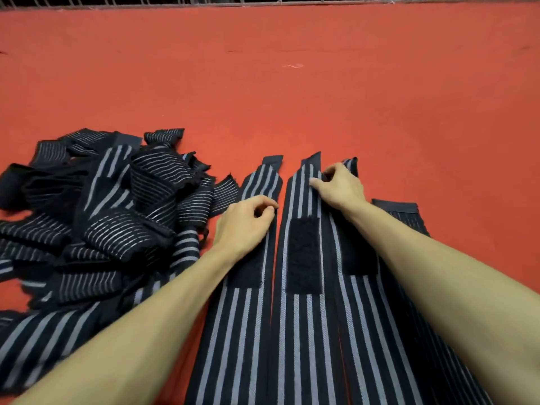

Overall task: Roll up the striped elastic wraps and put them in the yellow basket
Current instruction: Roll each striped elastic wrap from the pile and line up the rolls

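Striped elastic lies flat nearest us: the left wrap (233,331), the middle wrap (298,331) and the right wrap (365,317) run side by side away from us, edges touching or nearly so. Farther up, a dark hook-and-loop patch (304,255) sits face up on the middle wrap. Our left hand (245,223) rests on the left wrap with fingers curled and seems to pinch its inner edge. Our right hand (342,187) reaches to the far end of the middle wrap, fingers curled in a pinch there, close against the right wrap.

We judge the step to be squaring up the strips before rolling. To do it well, we should take one wrap only, pull it straight, and start the roll tight at one end so the patch can close it; which end suits, we cannot tell. Neighbouring edges may get caught into the first turn.

To the left, level with the hands, waits a tangled pile (102,214) of unrolled wraps. Beyond spreads the red cloth (292,97), then a wire fence (263,0). No yellow basket is in view.
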The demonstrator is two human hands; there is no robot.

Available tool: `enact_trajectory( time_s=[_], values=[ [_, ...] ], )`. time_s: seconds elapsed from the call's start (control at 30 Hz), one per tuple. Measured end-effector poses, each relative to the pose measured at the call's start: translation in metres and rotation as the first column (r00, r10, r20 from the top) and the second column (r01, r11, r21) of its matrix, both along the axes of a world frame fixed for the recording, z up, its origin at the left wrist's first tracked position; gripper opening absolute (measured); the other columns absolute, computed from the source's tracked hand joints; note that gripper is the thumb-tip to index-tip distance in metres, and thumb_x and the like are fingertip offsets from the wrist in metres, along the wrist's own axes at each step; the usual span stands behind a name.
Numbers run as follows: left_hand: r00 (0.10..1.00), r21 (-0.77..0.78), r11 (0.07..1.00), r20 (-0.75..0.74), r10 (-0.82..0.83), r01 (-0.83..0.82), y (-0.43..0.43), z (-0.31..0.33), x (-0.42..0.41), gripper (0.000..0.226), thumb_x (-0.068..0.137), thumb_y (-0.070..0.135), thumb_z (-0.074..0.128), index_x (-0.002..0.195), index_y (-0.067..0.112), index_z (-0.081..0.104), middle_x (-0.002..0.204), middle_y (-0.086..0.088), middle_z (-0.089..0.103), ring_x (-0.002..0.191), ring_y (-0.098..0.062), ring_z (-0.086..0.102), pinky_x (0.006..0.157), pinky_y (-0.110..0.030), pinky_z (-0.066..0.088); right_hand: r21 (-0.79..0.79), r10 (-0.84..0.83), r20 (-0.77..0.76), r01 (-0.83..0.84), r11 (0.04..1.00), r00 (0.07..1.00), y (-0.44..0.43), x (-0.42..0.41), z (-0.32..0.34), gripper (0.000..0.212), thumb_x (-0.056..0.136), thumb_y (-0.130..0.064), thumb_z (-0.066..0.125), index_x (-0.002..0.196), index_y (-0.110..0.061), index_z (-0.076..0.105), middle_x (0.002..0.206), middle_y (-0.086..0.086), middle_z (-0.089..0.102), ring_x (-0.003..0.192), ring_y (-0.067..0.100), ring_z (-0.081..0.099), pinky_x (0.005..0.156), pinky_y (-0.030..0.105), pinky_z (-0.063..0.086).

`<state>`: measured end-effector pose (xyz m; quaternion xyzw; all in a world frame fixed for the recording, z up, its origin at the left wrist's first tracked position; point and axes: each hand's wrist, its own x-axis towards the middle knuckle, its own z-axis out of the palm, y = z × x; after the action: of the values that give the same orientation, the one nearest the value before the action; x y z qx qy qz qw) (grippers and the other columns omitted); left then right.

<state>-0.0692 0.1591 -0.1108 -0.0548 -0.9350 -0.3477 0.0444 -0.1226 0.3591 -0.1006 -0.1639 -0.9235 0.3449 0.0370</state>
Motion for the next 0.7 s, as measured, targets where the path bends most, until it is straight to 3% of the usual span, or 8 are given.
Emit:
enact_trajectory(
  time_s=[0.13, 0.23, 0.3, 0.37, 0.5, 0.53, 0.6, 0.7],
  values=[
    [0.999, -0.091, 0.995, -0.003, -0.036, 0.035, 0.004, 0.001, 0.002, 0.018, 0.093, 0.040, 0.049, 0.099, 0.041, 0.065, 0.102, 0.020, 0.066, 0.095, -0.007, 0.056, 0.078, -0.028, 0.042, 0.089, -0.014, 0.072, 0.008, 0.996, 0.997, -0.002, -0.008, 0.002, 0.053, 0.090, -0.047, 0.060, 0.137, -0.026, 0.050, 0.128, 0.004, 0.061, 0.120, 0.031, 0.055, 0.090, 0.037, 0.044],
    [0.995, -0.130, 0.988, 0.053, -0.080, 0.086, 0.009, 0.004, 0.004, 0.020, 0.095, 0.042, 0.046, 0.097, 0.034, 0.064, 0.102, 0.017, 0.062, 0.102, -0.010, 0.056, 0.085, -0.034, 0.047, -0.047, -0.032, 0.067, 0.036, 0.998, 0.997, -0.003, -0.007, 0.005, 0.047, 0.088, -0.042, 0.066, 0.129, -0.021, 0.058, 0.122, 0.004, 0.065, 0.112, 0.028, 0.060, 0.088, 0.034, 0.048],
    [0.991, -0.108, 0.989, 0.091, -0.093, 0.103, 0.010, 0.008, 0.007, 0.027, 0.096, 0.043, 0.046, 0.097, 0.025, 0.066, 0.099, 0.012, 0.061, 0.104, -0.013, 0.056, 0.091, -0.039, 0.047, -0.219, -0.033, -0.022, 0.027, 0.975, 0.999, -0.006, -0.002, 0.008, 0.033, 0.088, -0.037, 0.067, 0.115, -0.020, 0.064, 0.115, 0.005, 0.067, 0.103, 0.027, 0.063, 0.088, 0.038, 0.051],
    [0.989, -0.010, 0.996, 0.121, -0.084, 0.086, 0.011, 0.011, 0.010, 0.030, 0.095, 0.044, 0.049, 0.106, 0.020, 0.064, 0.097, 0.008, 0.062, 0.105, -0.017, 0.056, 0.095, -0.043, 0.046, -0.386, -0.029, -0.151, -0.032, 0.922, 0.988, -0.009, 0.006, 0.015, 0.007, 0.091, -0.028, 0.064, 0.091, -0.021, 0.063, 0.100, 0.005, 0.070, 0.092, 0.026, 0.066, 0.084, 0.043, 0.054],
    [0.942, 0.303, 0.950, 0.292, -0.165, 0.073, 0.017, 0.029, 0.030, 0.066, 0.092, 0.052, 0.056, 0.144, 0.017, 0.035, 0.123, 0.002, 0.057, 0.116, -0.018, 0.055, 0.103, -0.037, 0.043, -0.667, -0.064, -0.281, -0.147, 0.730, 0.958, -0.012, 0.026, 0.056, 0.010, 0.095, -0.015, 0.060, 0.085, -0.016, 0.058, 0.089, 0.007, 0.068, 0.083, 0.026, 0.067, 0.078, 0.041, 0.055],
    [0.927, 0.389, 0.918, 0.308, -0.213, 0.082, 0.020, 0.035, 0.036, 0.066, 0.093, 0.050, 0.057, 0.144, 0.015, 0.035, 0.127, 0.003, 0.058, 0.112, -0.013, 0.058, 0.100, -0.031, 0.044, -0.732, -0.073, -0.298, -0.178, 0.658, 0.952, -0.013, 0.031, 0.069, 0.007, 0.095, -0.012, 0.060, 0.087, -0.013, 0.059, 0.089, 0.008, 0.068, 0.081, 0.024, 0.066, 0.077, 0.041, 0.056],
    [0.917, 0.562, 0.821, 0.270, -0.294, 0.098, 0.023, 0.044, 0.044, 0.047, 0.095, 0.036, 0.060, 0.130, 0.006, 0.052, 0.117, -0.001, 0.069, 0.097, -0.011, 0.068, 0.086, -0.025, 0.052, -0.814, -0.075, -0.296, -0.211, 0.542, 0.952, -0.015, 0.041, 0.091, 0.002, 0.095, -0.009, 0.060, 0.095, -0.008, 0.061, 0.089, 0.009, 0.069, 0.078, 0.022, 0.067, 0.073, 0.039, 0.057],
    [0.949, 0.675, 0.733, 0.174, -0.264, 0.080, 0.019, 0.057, 0.048, 0.027, 0.094, 0.025, 0.064, 0.108, 0.003, 0.067, 0.101, -0.009, 0.075, 0.095, -0.023, 0.072, 0.087, -0.037, 0.057, -0.840, -0.051, -0.274, -0.213, 0.500, 0.960, -0.021, 0.048, 0.109, 0.011, 0.093, -0.011, 0.062, 0.103, -0.006, 0.065, 0.091, 0.008, 0.071, 0.077, 0.020, 0.068, 0.070, 0.034, 0.056]
  ],
)
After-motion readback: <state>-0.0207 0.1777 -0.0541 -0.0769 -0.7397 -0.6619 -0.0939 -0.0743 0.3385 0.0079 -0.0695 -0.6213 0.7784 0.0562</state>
